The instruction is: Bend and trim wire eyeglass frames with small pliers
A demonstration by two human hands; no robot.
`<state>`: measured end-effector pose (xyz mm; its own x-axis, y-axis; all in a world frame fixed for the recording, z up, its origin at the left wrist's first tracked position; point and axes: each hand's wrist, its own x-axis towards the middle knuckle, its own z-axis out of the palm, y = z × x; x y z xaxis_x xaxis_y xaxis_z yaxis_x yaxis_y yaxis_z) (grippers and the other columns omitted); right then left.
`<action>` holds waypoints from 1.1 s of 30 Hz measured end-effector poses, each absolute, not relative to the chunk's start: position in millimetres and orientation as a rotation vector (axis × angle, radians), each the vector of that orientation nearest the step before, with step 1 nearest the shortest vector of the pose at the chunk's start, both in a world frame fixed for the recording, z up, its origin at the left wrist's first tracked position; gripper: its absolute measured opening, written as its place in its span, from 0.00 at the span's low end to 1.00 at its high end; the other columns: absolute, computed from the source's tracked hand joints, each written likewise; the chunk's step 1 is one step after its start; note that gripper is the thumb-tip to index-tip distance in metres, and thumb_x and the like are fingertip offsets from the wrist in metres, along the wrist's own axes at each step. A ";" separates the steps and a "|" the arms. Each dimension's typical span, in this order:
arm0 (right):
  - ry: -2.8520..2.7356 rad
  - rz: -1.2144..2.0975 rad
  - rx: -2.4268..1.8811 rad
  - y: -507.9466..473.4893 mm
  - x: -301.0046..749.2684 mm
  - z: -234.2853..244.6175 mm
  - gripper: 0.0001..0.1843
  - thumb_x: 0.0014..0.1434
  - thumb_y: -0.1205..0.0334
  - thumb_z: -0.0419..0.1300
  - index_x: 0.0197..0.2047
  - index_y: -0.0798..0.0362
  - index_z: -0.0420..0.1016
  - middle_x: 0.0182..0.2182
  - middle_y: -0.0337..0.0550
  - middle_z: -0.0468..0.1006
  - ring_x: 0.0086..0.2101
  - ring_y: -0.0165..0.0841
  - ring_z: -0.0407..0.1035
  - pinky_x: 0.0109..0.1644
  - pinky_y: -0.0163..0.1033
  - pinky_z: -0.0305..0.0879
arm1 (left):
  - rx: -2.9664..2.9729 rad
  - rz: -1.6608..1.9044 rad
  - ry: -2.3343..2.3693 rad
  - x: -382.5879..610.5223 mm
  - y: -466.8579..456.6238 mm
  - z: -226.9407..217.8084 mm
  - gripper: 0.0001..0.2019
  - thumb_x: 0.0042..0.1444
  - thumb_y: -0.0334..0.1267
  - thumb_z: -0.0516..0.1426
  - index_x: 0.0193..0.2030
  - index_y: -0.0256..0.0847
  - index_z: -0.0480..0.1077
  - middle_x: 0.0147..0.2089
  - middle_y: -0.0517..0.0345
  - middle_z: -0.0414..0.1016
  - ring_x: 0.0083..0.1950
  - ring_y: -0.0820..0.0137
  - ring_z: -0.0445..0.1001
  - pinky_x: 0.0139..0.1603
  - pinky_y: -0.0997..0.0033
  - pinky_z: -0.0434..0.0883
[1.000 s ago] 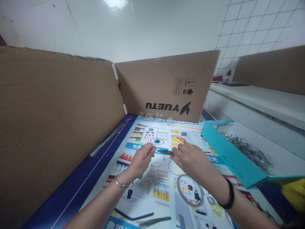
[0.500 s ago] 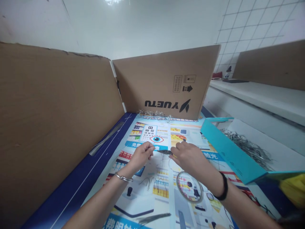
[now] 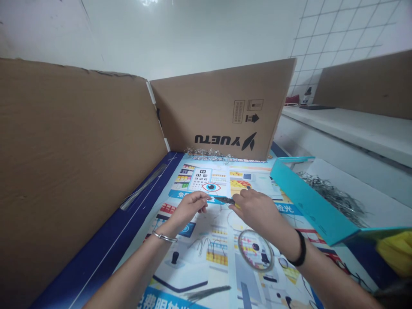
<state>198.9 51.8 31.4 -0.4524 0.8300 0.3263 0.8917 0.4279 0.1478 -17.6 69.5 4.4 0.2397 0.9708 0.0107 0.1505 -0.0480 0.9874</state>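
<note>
My left hand (image 3: pixel 192 206) is closed in a pinch, thumb against forefinger, on what looks like a thin wire; little of it shows. In my right hand (image 3: pixel 257 210) are pliers (image 3: pixel 225 200) with dark pointed jaws and a bit of yellow handle showing. The jaws point left, close to my left fingertips. Faint thin strands show below the jaws. Nearer to me, several bent wires (image 3: pixel 206 246) lie on the printed mat (image 3: pixel 180 268). A coil of wire (image 3: pixel 240 253) rests below my right hand, and a bundle of straight wires (image 3: pixel 209 293) lies at the front.
A turquoise box (image 3: pixel 313 201) at right holds tangled wires (image 3: pixel 331 195). Cardboard panels (image 3: pixel 74 159) stand at the left and back. Along the back panel lies a row of small clear and shiny bits (image 3: pixel 206 152). Straight strips (image 3: pixel 143 186) lie at left; yellow cloth (image 3: pixel 395 253) is at far right.
The plier tips have tilted and shifted slightly up, and a bit more yellow handle shows. My left fingers moved a little right. The view has shifted slightly.
</note>
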 end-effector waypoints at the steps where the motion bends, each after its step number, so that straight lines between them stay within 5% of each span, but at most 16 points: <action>1: -2.480 -0.443 -1.517 51.7 198.8 31.8 0.09 0.57 0.55 0.58 0.35 0.52 0.73 0.31 0.45 0.75 0.34 0.37 0.69 0.32 0.36 0.55 | 1.445 0.971 1.135 -17.4 69.8 4.1 0.07 0.50 0.36 0.54 0.34 0.37 0.71 0.25 0.61 0.69 0.27 0.75 0.66 0.30 0.76 0.62; 21: -2.542 -0.458 -1.494 45.6 190.4 30.7 0.09 0.57 0.55 0.58 0.33 0.52 0.73 0.29 0.45 0.74 0.32 0.37 0.68 0.29 0.37 0.51 | 1.538 1.003 1.331 -14.5 72.7 -3.6 0.07 0.47 0.36 0.55 0.31 0.38 0.72 0.21 0.62 0.68 0.25 0.74 0.67 0.29 0.75 0.63; 33: -2.473 -0.465 -1.530 43.4 199.2 47.5 0.12 0.58 0.54 0.56 0.38 0.53 0.73 0.33 0.47 0.75 0.37 0.39 0.68 0.36 0.39 0.57 | 1.553 1.072 1.376 -16.2 73.7 -3.6 0.09 0.46 0.35 0.55 0.33 0.37 0.75 0.25 0.60 0.71 0.27 0.73 0.68 0.30 0.74 0.65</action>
